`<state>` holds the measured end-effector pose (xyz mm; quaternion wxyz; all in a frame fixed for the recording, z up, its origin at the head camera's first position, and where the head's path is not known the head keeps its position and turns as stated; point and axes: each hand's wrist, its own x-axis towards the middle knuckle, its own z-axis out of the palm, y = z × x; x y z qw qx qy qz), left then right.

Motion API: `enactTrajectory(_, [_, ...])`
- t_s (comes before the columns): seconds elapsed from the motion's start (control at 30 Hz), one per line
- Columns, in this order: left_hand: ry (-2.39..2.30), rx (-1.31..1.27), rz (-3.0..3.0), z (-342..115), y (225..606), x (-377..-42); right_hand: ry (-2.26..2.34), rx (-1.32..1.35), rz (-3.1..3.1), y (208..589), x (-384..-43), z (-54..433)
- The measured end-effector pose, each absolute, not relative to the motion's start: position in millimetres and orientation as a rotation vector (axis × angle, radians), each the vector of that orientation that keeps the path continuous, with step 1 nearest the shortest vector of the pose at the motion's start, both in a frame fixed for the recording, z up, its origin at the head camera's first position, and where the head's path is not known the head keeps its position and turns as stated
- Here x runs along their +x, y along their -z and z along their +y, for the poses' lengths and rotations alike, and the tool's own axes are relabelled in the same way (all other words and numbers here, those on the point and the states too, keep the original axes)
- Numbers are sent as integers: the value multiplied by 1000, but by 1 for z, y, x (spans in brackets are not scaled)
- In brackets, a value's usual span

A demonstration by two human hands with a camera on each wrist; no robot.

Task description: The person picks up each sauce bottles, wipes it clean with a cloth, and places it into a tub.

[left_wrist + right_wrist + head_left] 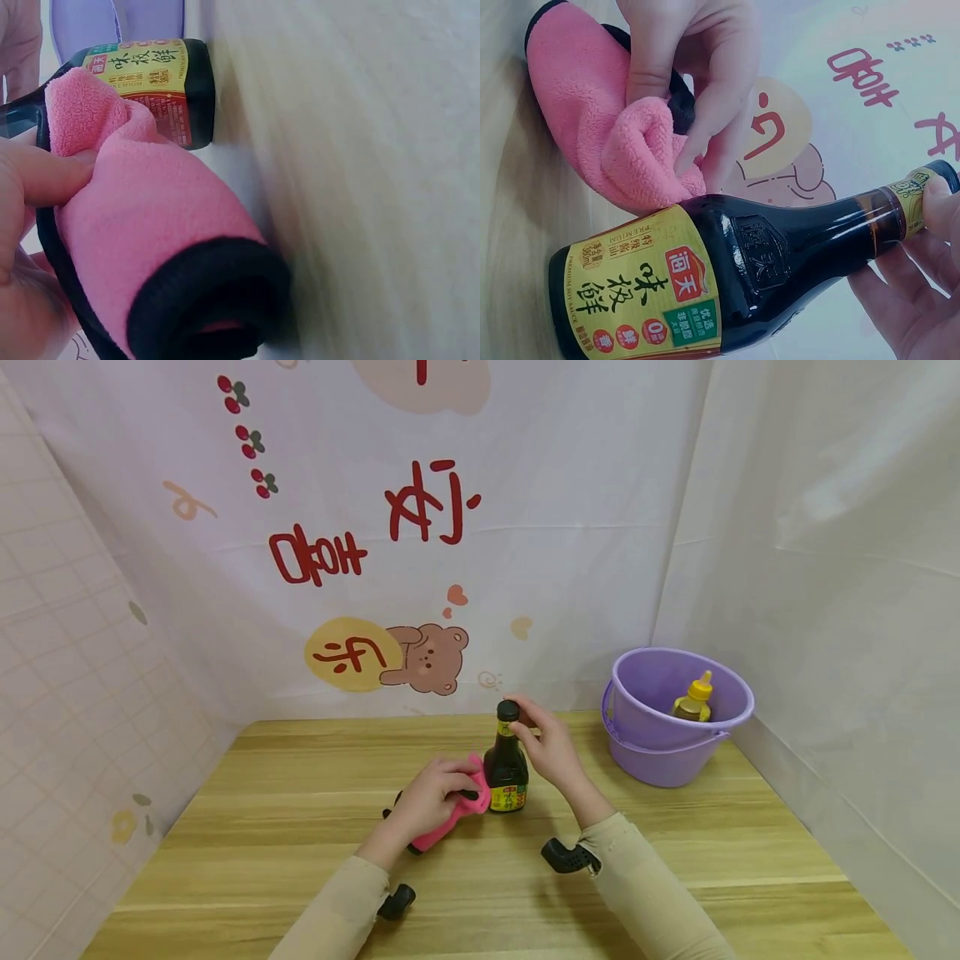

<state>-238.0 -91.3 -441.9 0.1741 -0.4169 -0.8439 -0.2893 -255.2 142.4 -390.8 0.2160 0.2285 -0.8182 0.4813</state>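
A dark soy sauce bottle (506,764) with a yellow label stands upright on the table. My right hand (551,747) holds it by the neck, just below the black cap, with thumb and fingers around it. On the bottle's left side, my left hand (431,797) grips a pink cloth (150,180) with black edging, bunched between thumb and fingers. The folded end of the cloth (649,154) touches the bottle's side in the right wrist view. Its other end hangs down in a loose roll near the tabletop.
A purple bucket (667,756) stands at the back right of the wooden table (300,802). Inside it is a bottle with a yellow cap (700,687). White printed curtains (570,577) hang behind the table and along both sides.
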Motion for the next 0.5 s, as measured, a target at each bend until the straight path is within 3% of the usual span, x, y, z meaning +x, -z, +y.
enactTrajectory(0.5, [654,-1203,-2533,-83,451,-239,-1348,635,-2263,391,-253,141])
